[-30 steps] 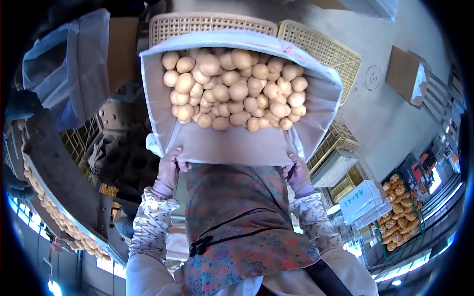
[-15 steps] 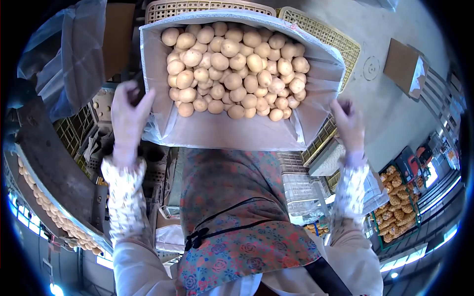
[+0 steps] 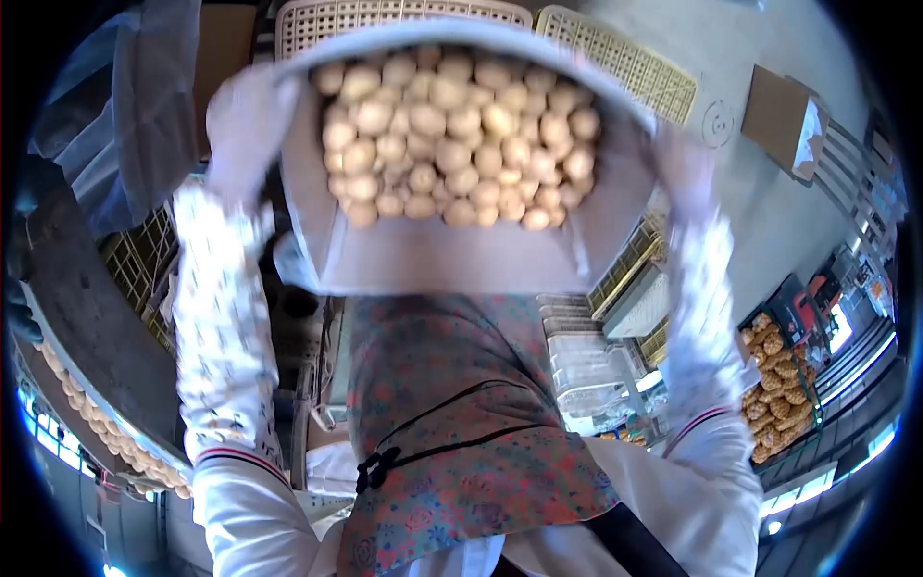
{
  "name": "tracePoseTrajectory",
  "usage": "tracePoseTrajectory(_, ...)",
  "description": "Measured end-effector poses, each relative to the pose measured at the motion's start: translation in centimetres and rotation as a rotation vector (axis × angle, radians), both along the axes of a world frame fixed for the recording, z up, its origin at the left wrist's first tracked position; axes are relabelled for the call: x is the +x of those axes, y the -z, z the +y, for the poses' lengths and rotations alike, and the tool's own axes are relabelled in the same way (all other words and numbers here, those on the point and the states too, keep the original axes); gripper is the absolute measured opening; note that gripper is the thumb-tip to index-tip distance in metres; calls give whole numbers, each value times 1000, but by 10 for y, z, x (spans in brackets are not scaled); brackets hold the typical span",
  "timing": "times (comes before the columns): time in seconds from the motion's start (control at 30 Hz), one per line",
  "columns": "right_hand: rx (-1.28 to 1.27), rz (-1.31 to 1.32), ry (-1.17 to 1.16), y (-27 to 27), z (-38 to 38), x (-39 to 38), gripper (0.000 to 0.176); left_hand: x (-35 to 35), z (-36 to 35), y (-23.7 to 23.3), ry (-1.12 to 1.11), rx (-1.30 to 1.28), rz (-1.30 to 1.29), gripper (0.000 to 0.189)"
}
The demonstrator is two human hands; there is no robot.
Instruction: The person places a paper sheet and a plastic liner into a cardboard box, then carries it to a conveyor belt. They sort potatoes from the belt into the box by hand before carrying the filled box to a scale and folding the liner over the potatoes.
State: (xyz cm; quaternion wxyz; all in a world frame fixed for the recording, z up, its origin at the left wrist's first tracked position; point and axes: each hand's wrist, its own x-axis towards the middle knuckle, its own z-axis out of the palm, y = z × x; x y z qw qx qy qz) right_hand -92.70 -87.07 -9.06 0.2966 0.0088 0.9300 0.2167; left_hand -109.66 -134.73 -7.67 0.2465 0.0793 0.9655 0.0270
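Note:
Many round, pale brown potatoes fill an open box with a pale liner in front of my apron. My left hand is at the box's upper left corner, its fingers closed on the liner's edge. At the right edge of the box is my right hand, blurred by motion, its fingers partly hidden by the rim, so its grip is unclear.
Plastic crates stand beyond the box. A conveyor with potatoes along its outer side curves at the left. At the right are a cardboard box and a stack of filled net bags.
Both hands have moved forward; the left has gone from open beside the box to closed on its edge. The far rim has shifted slightly and looks blurred.

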Motion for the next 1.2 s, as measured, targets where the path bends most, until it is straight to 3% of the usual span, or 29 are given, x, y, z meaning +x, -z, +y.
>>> tracePoseTrajectory(0.03,-20,60,217,-20,-27,29,36,33,-9,-6,20,43,89,32)
tracePoseTrajectory(0.1,-235,210,350,-38,-46,73,31,104,-36,-6,54,216,389,28)
tracePoseTrajectory(0.17,-211,222,286,-13,-29,53,29,90,-40,13,27,173,402,29)
tracePoseTrajectory(0.2,-320,176,347,-5,-21,17,28,84,-36,22,25,160,384,30)
tracePoseTrajectory(0.23,-425,129,415,2,-14,-18,28,40,-17,19,-229,0,-12,34)
tracePoseTrajectory(0.3,-379,140,474,-11,-38,-72,30,-5,-4,15,-274,-58,-128,41)
tracePoseTrajectory(0.37,-399,187,577,-7,-40,-66,30,-6,-1,21,-288,-73,-86,44)
tracePoseTrajectory(0.43,-432,260,660,-3,-44,-64,32,19,-6,35,-160,145,370,66)
tracePoseTrajectory(0.5,-433,277,650,6,-39,-54,32,18,-7,35,-154,268,351,80)
tracePoseTrajectory(0.6,-417,259,659,-2,-43,-61,29,18,3,18,-142,462,412,76)
tracePoseTrajectory(0.7,-428,333,600,7,-37,-55,29,2,19,11,-137,435,171,64)
tracePoseTrajectory(0.73,-459,339,623,7,-38,-54,30,-2,27,12,-70,265,150,59)
tracePoseTrajectory(0.87,-528,321,691,7,-37,-57,34,-14,27,15,-56,289,111,55)
tracePoseTrajectory(1.03,-509,266,679,3,-39,-85,38,-40,31,28,-83,186,23,68)
tracePoseTrajectory(1.2,-436,386,723,0,-55,-67,39,-33,23,25,-32,182,-37,65)
